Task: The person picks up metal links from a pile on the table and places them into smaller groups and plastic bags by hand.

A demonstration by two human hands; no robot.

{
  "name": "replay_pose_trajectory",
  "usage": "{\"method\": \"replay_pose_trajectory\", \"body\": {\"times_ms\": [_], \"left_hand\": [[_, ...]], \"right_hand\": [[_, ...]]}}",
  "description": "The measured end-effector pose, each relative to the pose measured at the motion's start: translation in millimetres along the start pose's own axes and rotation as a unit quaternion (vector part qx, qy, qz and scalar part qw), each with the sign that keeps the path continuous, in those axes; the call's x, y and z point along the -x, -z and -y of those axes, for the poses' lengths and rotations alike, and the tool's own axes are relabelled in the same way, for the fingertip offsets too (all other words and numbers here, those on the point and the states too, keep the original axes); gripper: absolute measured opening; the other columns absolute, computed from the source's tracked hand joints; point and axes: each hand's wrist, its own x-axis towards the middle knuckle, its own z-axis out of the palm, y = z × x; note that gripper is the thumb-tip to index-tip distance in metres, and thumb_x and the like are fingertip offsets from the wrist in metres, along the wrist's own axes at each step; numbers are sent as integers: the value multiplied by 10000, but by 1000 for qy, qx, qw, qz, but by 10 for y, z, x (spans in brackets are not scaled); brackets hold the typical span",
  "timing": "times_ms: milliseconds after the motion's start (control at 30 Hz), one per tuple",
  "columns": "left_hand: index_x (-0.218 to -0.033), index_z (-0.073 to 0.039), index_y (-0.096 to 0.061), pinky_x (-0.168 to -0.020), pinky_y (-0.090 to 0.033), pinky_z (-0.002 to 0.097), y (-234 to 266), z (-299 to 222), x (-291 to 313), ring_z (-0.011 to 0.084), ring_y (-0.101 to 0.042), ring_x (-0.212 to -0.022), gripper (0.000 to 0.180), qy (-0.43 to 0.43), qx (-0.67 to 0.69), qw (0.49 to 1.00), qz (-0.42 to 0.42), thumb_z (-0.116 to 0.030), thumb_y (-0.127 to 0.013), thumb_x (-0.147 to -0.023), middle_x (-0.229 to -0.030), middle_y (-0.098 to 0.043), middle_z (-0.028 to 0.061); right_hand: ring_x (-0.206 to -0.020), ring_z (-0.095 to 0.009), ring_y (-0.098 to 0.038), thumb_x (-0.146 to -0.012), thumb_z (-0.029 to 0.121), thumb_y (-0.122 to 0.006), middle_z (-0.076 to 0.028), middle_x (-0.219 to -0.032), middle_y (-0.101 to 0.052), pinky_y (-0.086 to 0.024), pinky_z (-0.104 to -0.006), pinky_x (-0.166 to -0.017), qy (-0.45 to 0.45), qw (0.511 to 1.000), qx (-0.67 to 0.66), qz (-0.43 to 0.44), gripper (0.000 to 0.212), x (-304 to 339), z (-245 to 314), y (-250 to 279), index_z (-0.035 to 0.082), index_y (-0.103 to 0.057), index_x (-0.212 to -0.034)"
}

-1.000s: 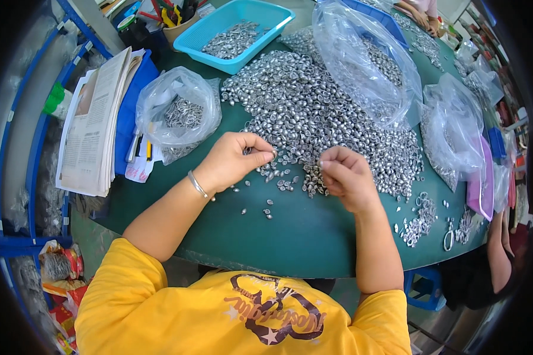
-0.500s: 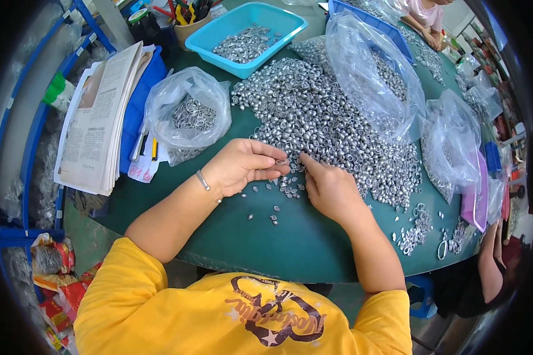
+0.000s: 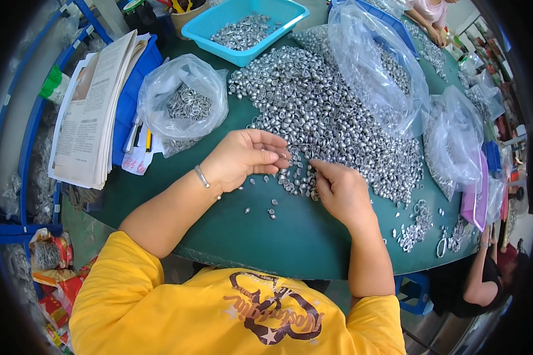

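Observation:
A broad heap of small silver oval metal pieces (image 3: pixel 331 112), hollow like little cups, lies on the green table (image 3: pixel 249 236). At the heap's near left edge is my left hand (image 3: pixel 240 155), palm partly turned up, thumb against the fingers. A small metal piece (image 3: pixel 283 156) glints at its fingertips, mostly hidden. To its right my right hand (image 3: pixel 344 194) rests at the near edge of the heap, fingers curled and index fingertip among the pieces; what it pinches, if anything, is hidden. A few loose pieces (image 3: pixel 271 211) lie in front of the hands.
Behind the left hand stands a clear bag of metal rings (image 3: pixel 189 103). A turquoise basket (image 3: pixel 243 58) is at the back, stacked papers (image 3: pixel 92 106) at left. Plastic bags (image 3: pixel 450 142) and a small ring pile (image 3: pixel 417 228) lie right. Other people sit at the right (image 3: pixel 482 284) and far right (image 3: pixel 429 15).
The ring-like piece that showed clearly in my left fingertips is now mostly hidden, and those fingers have straightened somewhat. My right hand has shifted slightly right and nearer. The whole view has tilted a little.

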Motion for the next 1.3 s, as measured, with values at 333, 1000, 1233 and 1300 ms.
{"method": "replay_pose_trajectory", "body": {"times_ms": [333, 1000, 1233, 1300], "left_hand": [[-950, -22, -615, -595, -461, 262, -136, 37, 14, 124, -567, -640, 177, -227, -473, 845, -101, -81, -596, -784, -754, -618, 55], [-836, -56, -644, -585, -467, 348, -200, 193, -85, 276, -577, -668, 94, -345, -614, 707, -63, -46, -626, -745, -723, -568, 87], [-819, -68, -645, -583, -469, 359, -199, 262, -36, 277, -574, -662, 83, -339, -615, 710, -59, -74, -643, -737, -721, -547, 85], [-790, -63, -633, -580, -467, 364, -239, 303, -54, 284, -572, -655, 69, -335, -626, 701, -69, -93, -653, -731, -712, -547, 86]], "right_hand": [[-645, -292, -614, -779, 90, -565, -115, -752, -635, -497, -402, -586, 52, 998, 31, -5, 255, -76, 74, -131, 111, -631, -1024], [-687, -287, -626, -784, 104, -568, -110, -777, -648, -502, -387, -617, -16, 997, 73, -15, 177, -80, 13, 11, 96, -658, -937], [-684, -297, -621, -789, 147, -591, -113, -776, -648, -499, -383, -609, -4, 997, -5, -80, 131, -72, -85, -61, 85, -659, -883], [-663, -291, -615, -787, 154, -597, -107, -749, -636, -494, -384, -589, 20, 996, 26, -79, 101, -99, -61, -103, 79, -644, -837]]}}
